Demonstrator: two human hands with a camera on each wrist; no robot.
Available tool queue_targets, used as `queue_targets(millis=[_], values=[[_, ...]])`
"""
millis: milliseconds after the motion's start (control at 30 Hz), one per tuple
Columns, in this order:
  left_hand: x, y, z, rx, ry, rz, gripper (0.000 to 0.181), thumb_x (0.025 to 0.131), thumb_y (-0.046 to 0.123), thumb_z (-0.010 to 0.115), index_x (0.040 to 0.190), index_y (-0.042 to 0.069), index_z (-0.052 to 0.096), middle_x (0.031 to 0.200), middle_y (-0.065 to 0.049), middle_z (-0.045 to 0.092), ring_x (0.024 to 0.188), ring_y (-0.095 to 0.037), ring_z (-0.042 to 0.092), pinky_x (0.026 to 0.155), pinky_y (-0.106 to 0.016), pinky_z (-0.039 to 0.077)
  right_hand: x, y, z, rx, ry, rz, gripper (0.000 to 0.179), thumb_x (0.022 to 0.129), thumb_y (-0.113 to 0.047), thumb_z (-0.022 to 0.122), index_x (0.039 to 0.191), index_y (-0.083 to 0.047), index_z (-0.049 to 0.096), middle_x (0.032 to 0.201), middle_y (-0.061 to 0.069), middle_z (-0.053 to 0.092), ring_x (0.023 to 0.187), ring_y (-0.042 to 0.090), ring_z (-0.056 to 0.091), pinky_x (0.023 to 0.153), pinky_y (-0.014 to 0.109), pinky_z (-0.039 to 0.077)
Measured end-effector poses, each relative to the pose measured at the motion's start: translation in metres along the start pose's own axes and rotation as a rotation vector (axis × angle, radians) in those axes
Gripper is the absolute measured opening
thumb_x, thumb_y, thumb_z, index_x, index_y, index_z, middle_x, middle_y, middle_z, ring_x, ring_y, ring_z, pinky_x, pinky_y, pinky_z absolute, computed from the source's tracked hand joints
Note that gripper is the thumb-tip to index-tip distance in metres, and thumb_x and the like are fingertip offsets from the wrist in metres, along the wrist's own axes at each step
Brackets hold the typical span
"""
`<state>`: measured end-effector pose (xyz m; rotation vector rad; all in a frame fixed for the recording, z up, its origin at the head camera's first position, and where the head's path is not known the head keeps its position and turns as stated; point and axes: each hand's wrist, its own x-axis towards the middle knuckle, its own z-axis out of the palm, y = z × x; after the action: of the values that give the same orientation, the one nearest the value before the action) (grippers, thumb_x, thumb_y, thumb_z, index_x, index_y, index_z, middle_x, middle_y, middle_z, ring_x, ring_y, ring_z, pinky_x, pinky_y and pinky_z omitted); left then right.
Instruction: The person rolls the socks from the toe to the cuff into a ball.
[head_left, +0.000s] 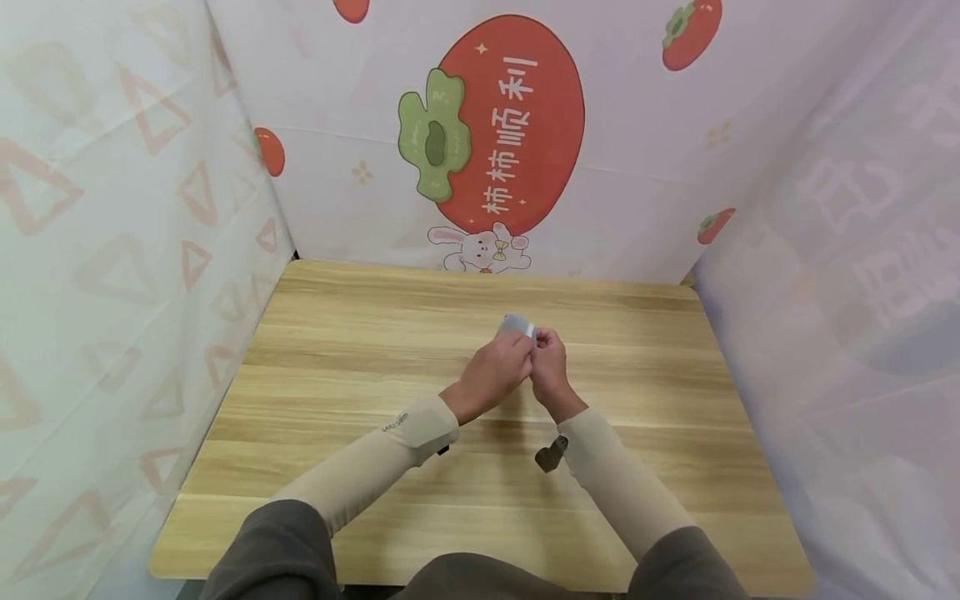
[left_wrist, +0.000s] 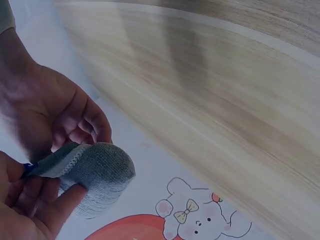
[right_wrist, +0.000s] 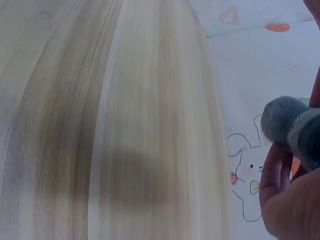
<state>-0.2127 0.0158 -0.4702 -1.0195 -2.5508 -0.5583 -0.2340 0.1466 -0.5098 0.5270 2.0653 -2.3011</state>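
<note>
Both hands meet over the back half of the table, around a small grey-blue knit sock (head_left: 516,322). In the left wrist view the sock (left_wrist: 105,172) is bunched into a rounded end, with a pale stitched band across it and a bit of blue at its far left. My left hand (head_left: 491,371) grips its near side with thumb and fingers. Opposite, my right hand (head_left: 551,367) pinches the sock's edge with curled fingers. The right wrist view catches the sock's rounded end (right_wrist: 281,120) beyond the right hand (right_wrist: 295,205); the rest runs out of frame.
A wood-grain table (head_left: 360,358) lies under the forearms. Behind it hangs a white cloth (head_left: 322,200) printed with a big red persimmon and a rabbit, and more printed cloth encloses both sides. A dark wrist camera (head_left: 551,454) hangs from the right forearm.
</note>
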Motion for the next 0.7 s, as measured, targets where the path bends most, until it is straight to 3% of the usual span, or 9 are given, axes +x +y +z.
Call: queue_targets(millis=[200, 300, 500, 700], values=[[0.002, -0.005, 0.000, -0.016, -0.038, -0.206, 0.010, 0.102, 0.015, 0.057, 0.098, 0.008, 0.062, 0.091, -0.003, 0.061, 0.076, -0.016, 0.052, 0.062, -0.025, 0.050, 0.002, 0.004, -0.005, 0.013, -0.187, 0.036, 0.037, 0.104, -0.008, 0.050, 0.140, 0.001, 0.049, 0.122, 0.010, 0.058, 0.088, 0.006, 0.060, 0.072, 0.018, 0.053], [0.001, -0.007, 0.002, -0.038, -0.035, -0.236, 0.012, 0.102, 0.017, 0.057, 0.099, 0.006, 0.062, 0.089, -0.004, 0.059, 0.076, -0.017, 0.051, 0.063, -0.025, 0.048, 0.003, 0.004, -0.008, -0.006, -0.238, 0.071, 0.040, 0.105, -0.010, 0.048, 0.144, -0.001, 0.048, 0.129, 0.011, 0.056, 0.088, 0.005, 0.060, 0.073, 0.018, 0.053], [-0.006, -0.010, 0.010, 0.018, -0.030, -0.284, 0.028, 0.097, 0.024, 0.070, 0.105, 0.001, 0.058, 0.092, -0.009, 0.059, 0.076, -0.019, 0.057, 0.061, -0.029, 0.054, 0.002, 0.001, -0.011, 0.081, -0.221, 0.078, 0.043, 0.106, -0.012, 0.048, 0.148, -0.004, 0.043, 0.137, 0.022, 0.054, 0.089, 0.007, 0.069, 0.075, 0.021, 0.059], [-0.008, -0.016, 0.011, -0.037, -0.044, -0.303, 0.014, 0.100, 0.014, 0.064, 0.102, 0.002, 0.059, 0.091, -0.010, 0.062, 0.078, -0.020, 0.060, 0.067, -0.032, 0.056, 0.002, -0.001, -0.013, 0.165, -0.264, 0.112, 0.048, 0.106, -0.009, 0.048, 0.152, -0.010, 0.035, 0.142, 0.024, 0.051, 0.090, 0.011, 0.073, 0.081, 0.028, 0.061]])
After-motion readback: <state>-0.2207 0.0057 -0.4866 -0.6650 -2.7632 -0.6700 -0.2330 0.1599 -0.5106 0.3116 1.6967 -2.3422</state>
